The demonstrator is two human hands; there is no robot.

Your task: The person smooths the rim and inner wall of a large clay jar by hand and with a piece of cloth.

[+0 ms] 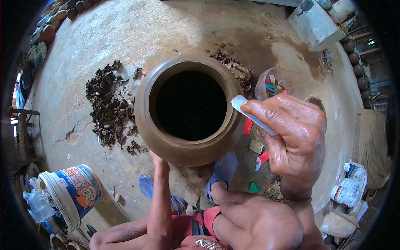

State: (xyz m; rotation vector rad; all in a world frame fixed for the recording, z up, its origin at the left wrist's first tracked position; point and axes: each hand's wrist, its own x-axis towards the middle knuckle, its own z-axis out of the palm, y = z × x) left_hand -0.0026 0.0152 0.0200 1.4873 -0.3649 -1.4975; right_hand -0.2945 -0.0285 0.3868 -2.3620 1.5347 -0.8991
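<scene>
A large round brown clay pot (183,153) with a wide mouth stands in front of me, its inside dark. My right hand (293,135) pinches a flat white scraper (255,116) between thumb and fingers. The scraper's tip is close to the right side of the pot's rim; whether it touches cannot be told. My left hand (158,161) reaches to the near left side of the pot, where the pot's belly hides its fingers. Both feet, in blue shoes (223,171), are set close to the pot.
Dark clay shavings (109,106) lie left of the pot, with another heap (239,71) behind it. A tub of tools (271,85) and red-handled tool (262,158) sit to the right. A white bucket (71,193) stands near left, a pale block (314,25) far right.
</scene>
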